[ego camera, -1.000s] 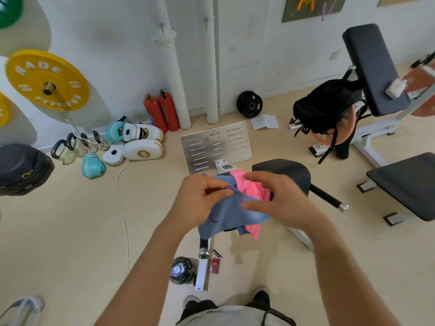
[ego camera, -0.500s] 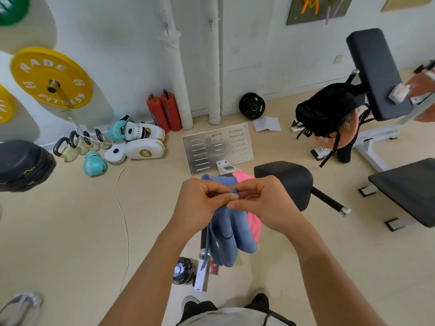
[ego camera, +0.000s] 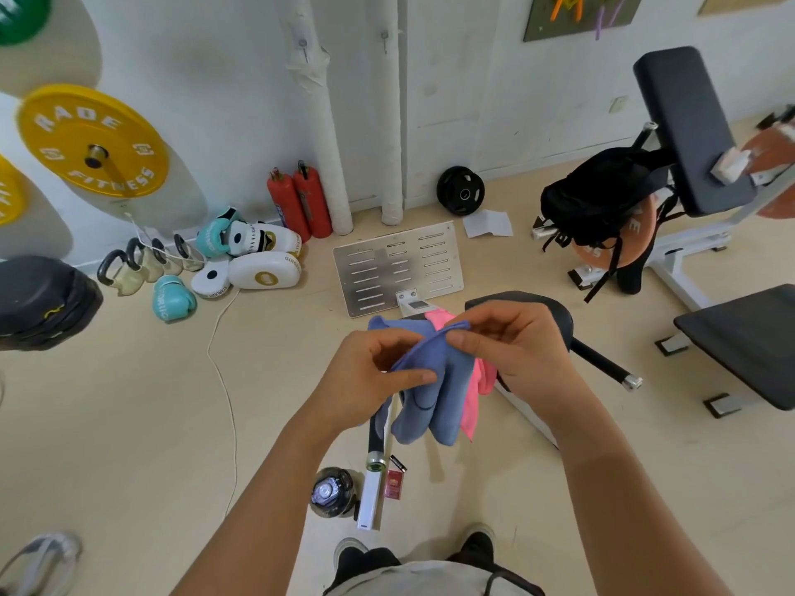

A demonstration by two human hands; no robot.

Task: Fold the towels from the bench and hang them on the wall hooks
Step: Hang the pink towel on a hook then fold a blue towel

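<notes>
A blue towel (ego camera: 434, 393) hangs folded between my two hands, in the air above the floor. My left hand (ego camera: 370, 376) pinches its near edge with thumb and fingers. My right hand (ego camera: 516, 346) pinches the upper fold at the top. A pink towel (ego camera: 477, 380) lies behind the blue one, over the dark padded bench (ego camera: 555, 311), and is partly hidden by the blue towel and my right hand. Two small hooks (ego camera: 303, 44) (ego camera: 384, 35) stick out of the white wall above the pipes.
On the floor below lie a dark water bottle (ego camera: 331, 492), a small red pack (ego camera: 394, 483) and the bench's white leg (ego camera: 371, 496). A metal plate (ego camera: 398, 264), fire extinguishers (ego camera: 301, 200), boxing gloves (ego camera: 172, 298) and kettlebells line the wall. A black bag (ego camera: 602, 195) hangs on the right machine.
My hands have drawn slightly apart. The blue towel, first spread between them, was doubled over and now hangs lower in a fold.
</notes>
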